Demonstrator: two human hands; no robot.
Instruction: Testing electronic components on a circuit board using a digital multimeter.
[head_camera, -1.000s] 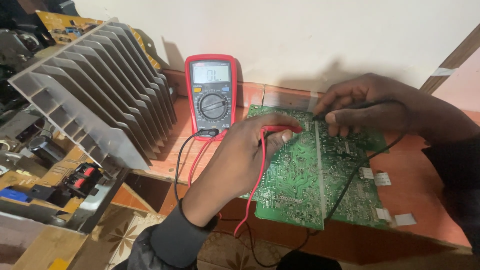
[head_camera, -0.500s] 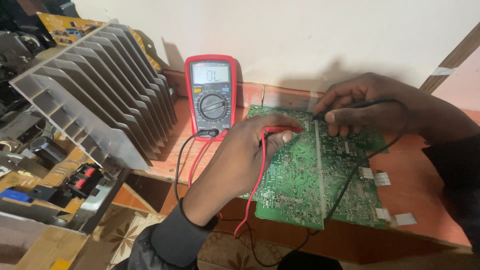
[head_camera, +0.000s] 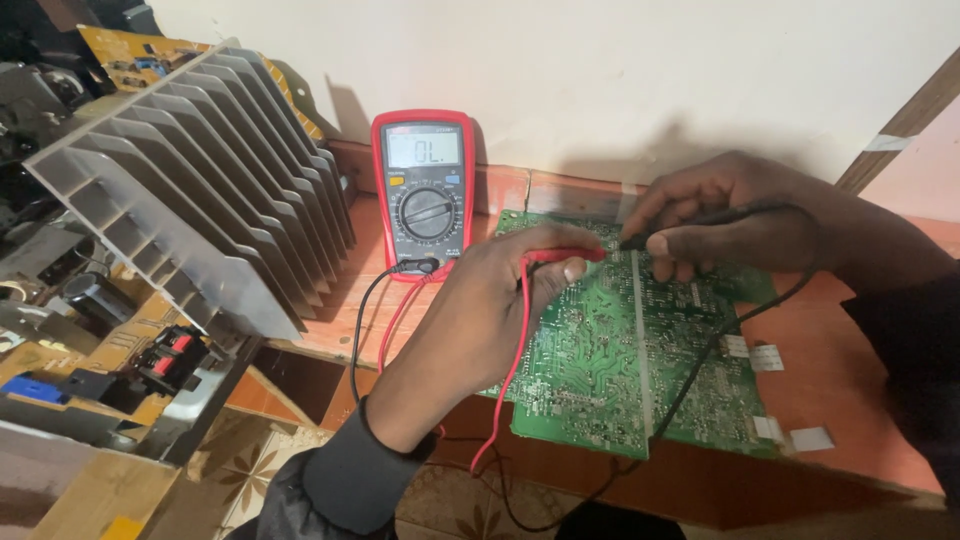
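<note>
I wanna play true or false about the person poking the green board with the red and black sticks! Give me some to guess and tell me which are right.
1. The left hand holds the red probe. True.
2. The right hand holds a screwdriver. False: it holds the black probe.
3. Both probe tips are down near the top of the green circuit board. True.
4. The multimeter is blue and lies on the board. False: it has a red case and stands behind the board, against the wall.
5. The grey finned heat sink sits to the right of the board. False: it is on the left.
</note>
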